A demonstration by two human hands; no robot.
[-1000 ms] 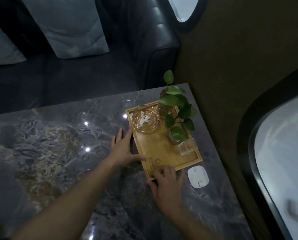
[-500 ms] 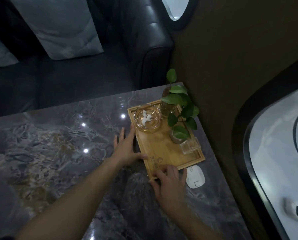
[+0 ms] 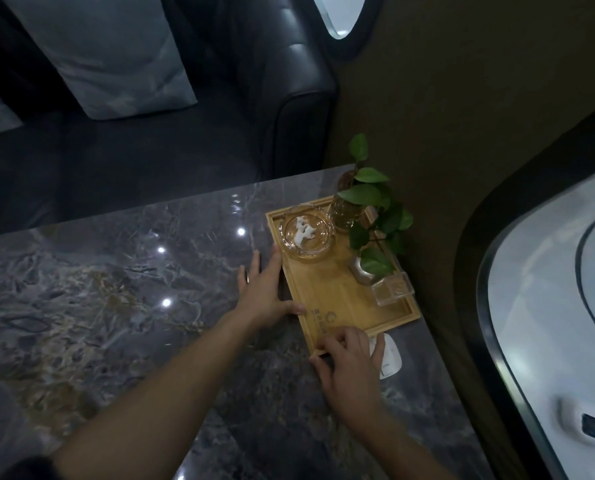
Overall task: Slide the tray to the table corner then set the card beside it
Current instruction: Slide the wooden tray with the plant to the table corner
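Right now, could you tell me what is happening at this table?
A person is moving a wooden tray on the dark marble table with bare hands. The left hand lies flat against the tray's long side, and the right hand rests on its near end. The tray sits close to the table's far right corner and carries a glass ashtray, a plant in a glass vase and a small clear box. A white card lies on the table by the tray's near end, partly under the right hand.
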